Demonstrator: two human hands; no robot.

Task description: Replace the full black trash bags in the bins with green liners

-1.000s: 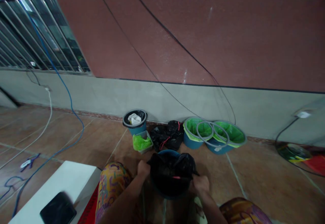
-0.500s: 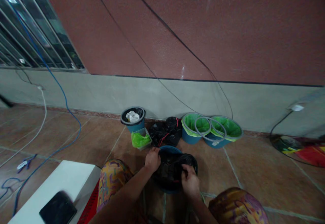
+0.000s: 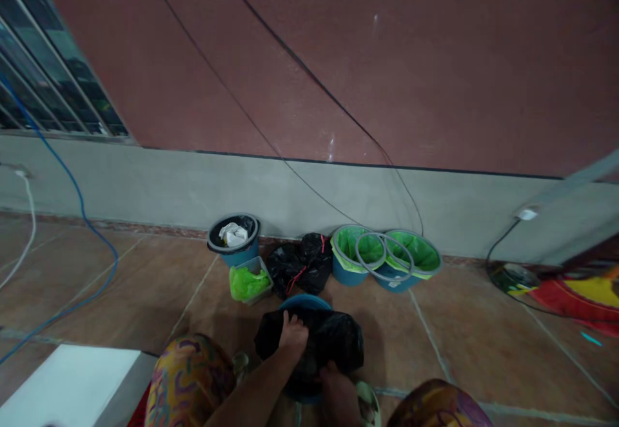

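Observation:
A blue bin (image 3: 305,302) stands on the floor between my knees, with a black garbage bag (image 3: 333,340) bunched over its opening. Its rim shows only at the far side. My left hand (image 3: 294,335) is closed on the bag at the left of the opening. Lower and to the right, my right hand (image 3: 337,388) grips the bag's near edge, its fingertips partly hidden in the plastic. The bag spreads past the bin on both sides.
By the wall stand a black-lined bin (image 3: 236,253), a clear container (image 3: 264,288) with green plastic, tied black bags (image 3: 309,266), and two green-lined bins (image 3: 351,275) topped by grey rings. A white box (image 3: 82,382) and blue cable (image 3: 77,311) lie left.
The bag's edge has been pulled outward and now covers more of the bin's opening. My right hand has moved down and toward me. The whole view has shifted slightly right.

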